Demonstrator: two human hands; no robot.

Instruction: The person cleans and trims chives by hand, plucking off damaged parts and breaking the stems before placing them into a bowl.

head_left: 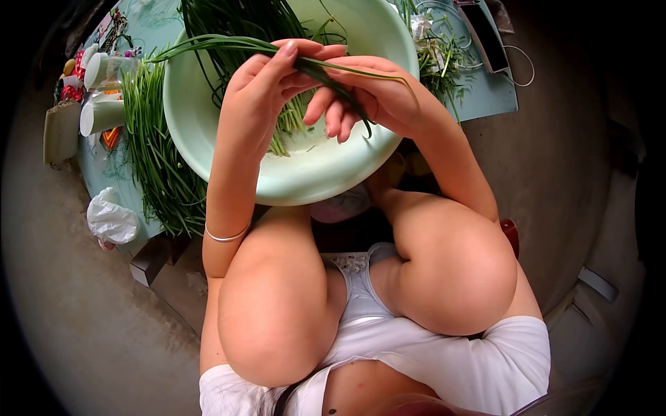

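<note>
My left hand (pixel 267 80) is closed, pinching a few long garlic chives (pixel 215 43) between thumb and fingers above the basin. My right hand (pixel 371 97) meets it from the other side, its fingers loosely curled around the drooping ends of the same blades. One thin blade trails across the back of that hand. Below both hands stands a pale green basin (pixel 326 184). Inside it lies a thick bunch of garlic chives (pixel 239 21), with pale cut stems toward the near side. My right thumb is partly hidden by the blades.
Left of the basin, a big pile of garlic chives (pixel 156 152) lies on the light blue table (pixel 496 100). Two cups (pixel 104 114) and a crumpled white plastic bag (pixel 112 216) sit beyond it. On the right are loose green scraps (pixel 444 66) and a phone (pixel 482 35) with a white cable.
</note>
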